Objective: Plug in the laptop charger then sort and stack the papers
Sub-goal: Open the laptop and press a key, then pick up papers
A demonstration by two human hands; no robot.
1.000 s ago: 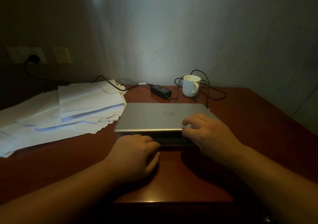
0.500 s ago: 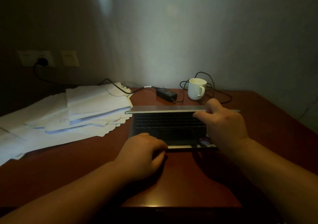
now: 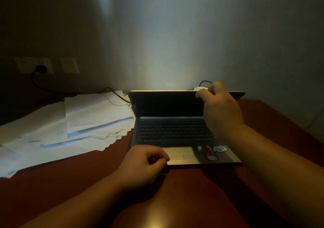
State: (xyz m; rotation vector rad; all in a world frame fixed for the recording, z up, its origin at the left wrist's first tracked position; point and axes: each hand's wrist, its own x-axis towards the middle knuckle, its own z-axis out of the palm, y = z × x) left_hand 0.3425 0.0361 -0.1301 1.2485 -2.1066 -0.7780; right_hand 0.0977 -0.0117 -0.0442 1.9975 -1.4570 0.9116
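The laptop (image 3: 175,135) sat open, screen dark, stickers on its palm rest. The right hand (image 3: 220,108) pinched the lid's top edge at 1 o'clock. The left hand (image 3: 143,163), fingers curled, rested on the front corner; papers (image 3: 70,126) sprawled at 9 o'clock.

Reddish-brown wooden table (image 3: 189,189), open laptop (image 3: 175,135) on it, spread papers (image 3: 73,122) at left
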